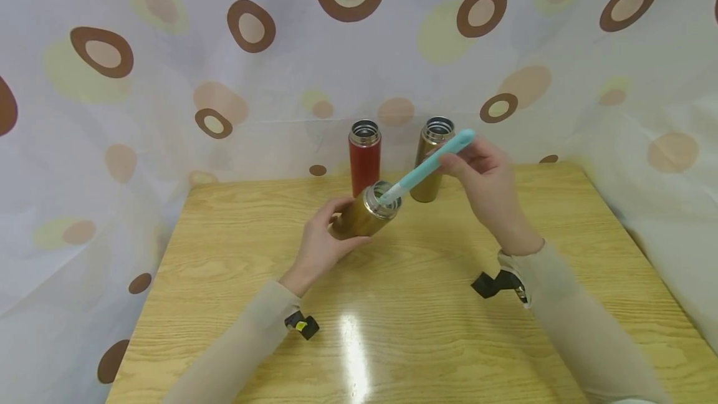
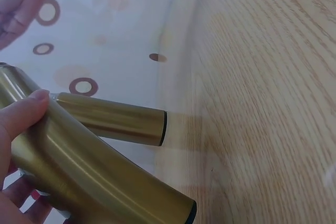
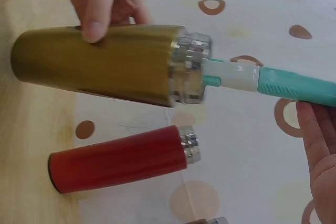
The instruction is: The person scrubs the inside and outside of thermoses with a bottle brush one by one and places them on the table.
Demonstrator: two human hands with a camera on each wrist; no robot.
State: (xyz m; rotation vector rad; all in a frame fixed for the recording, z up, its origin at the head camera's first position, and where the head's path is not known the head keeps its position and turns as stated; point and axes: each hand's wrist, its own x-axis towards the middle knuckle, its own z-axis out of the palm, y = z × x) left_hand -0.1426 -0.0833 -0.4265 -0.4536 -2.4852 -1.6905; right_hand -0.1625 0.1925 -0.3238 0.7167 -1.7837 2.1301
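Note:
My left hand (image 1: 321, 243) grips a gold metal flask (image 1: 359, 218) round its body, thumb on one side. The flask is lidless and tilted, its steel mouth pointing up and to the right; in the left wrist view the gold flask (image 2: 89, 161) fills the lower left. With my right hand (image 1: 489, 191) I hold the teal handle of a bottle brush (image 1: 429, 166) between fingers and thumb. Its white neck enters the flask's mouth, and the brush head is hidden inside. Teal parts show at the rim in the right wrist view, beside the brush handle (image 3: 294, 85).
Behind the held flask, a red flask (image 1: 365, 164) stands upright without a lid. Another lidless gold flask (image 1: 429, 187) stands to its right, partly behind my right hand. The wooden table (image 1: 415, 329) ends at a white sheet (image 1: 280, 92) with brown circles.

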